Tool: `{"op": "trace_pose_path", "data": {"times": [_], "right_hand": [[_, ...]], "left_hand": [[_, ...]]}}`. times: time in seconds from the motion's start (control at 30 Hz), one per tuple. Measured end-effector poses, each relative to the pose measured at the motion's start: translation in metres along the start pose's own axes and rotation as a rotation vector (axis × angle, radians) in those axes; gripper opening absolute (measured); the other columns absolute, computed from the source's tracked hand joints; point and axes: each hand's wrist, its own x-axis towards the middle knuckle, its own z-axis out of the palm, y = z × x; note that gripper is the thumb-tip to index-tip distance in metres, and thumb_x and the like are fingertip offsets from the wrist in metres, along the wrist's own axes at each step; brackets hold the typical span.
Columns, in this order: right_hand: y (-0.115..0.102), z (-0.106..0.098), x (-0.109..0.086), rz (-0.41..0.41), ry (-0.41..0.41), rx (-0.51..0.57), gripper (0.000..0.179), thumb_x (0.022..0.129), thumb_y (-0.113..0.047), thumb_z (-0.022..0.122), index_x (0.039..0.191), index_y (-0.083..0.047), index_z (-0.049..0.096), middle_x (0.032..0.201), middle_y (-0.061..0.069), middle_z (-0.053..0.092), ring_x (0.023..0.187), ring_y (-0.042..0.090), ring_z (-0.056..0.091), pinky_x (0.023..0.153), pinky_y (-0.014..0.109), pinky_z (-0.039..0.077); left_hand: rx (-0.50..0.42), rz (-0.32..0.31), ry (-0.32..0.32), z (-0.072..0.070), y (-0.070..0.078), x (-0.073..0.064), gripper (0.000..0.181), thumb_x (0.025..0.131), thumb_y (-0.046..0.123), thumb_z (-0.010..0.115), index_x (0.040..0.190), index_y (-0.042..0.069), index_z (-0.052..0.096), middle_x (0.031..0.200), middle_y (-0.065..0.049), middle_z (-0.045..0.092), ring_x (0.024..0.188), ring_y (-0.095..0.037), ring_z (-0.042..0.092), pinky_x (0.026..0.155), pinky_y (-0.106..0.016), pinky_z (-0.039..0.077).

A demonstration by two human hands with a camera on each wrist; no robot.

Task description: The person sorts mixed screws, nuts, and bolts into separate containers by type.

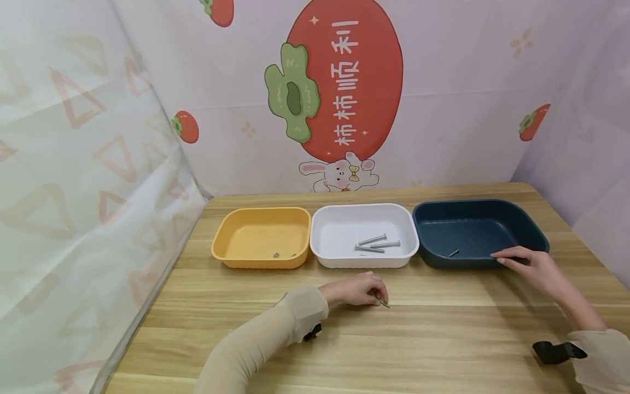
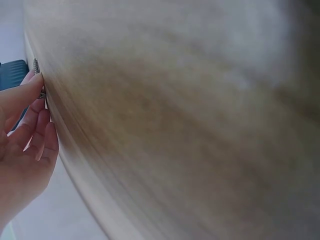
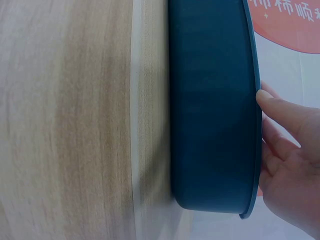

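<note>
Over the table in front of the white bin, my left hand (image 1: pixel 359 289) pinches a small screw (image 2: pixel 36 66) between thumb and fingertips. In the left wrist view its threaded end points up past the thumb, and its head shows below. My right hand (image 1: pixel 531 266) holds the front rim of the dark blue bin (image 3: pixel 215 110), thumb on the outer side and fingers over the inner side, partly hidden by the wall. One small screw (image 1: pixel 453 253) lies inside that bin, near its front left.
Left of the blue bin stands a white bin (image 1: pixel 364 262) with long bolts (image 1: pixel 372 239) in it. Beyond it, a yellow bin (image 1: pixel 261 264) holds small metal nuts (image 1: pixel 276 255). All three sit in a row on the wooden table (image 1: pixel 423 345), before a printed cloth backdrop (image 1: pixel 443 137).
</note>
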Motion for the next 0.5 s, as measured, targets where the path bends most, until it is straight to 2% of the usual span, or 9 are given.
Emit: {"op": "trace_pose_path", "data": {"times": [0.27,0.5], "right_hand": [[0.0010,-0.0025,-0.0005,0.019,-0.012,-0.001,0.015,0.084,-0.005,0.058,0.097,-0.003,0.065,0.094,-0.034,0.046,0.088,-0.024,0.036,0.065,0.002,0.032],[0.0008,-0.0017,-0.0008,0.016,-0.018,-0.011,0.015,0.084,-0.006,0.058,0.097,-0.003,0.065,0.093,-0.035,0.046,0.087,-0.024,0.036,0.064,0.003,0.033]], "left_hand": [[0.013,0.006,0.009,-0.0002,-0.0007,0.0025,0.010,0.080,0.007,0.063,0.089,0.010,0.065,0.075,0.007,0.054,0.073,0.001,0.043,0.074,-0.009,0.028],[0.042,-0.017,0.009,-0.0006,0.0016,0.0029,0.011,0.082,0.006,0.060,0.090,0.012,0.064,0.082,0.004,0.059,0.076,0.000,0.043,0.074,-0.009,0.030]]}}
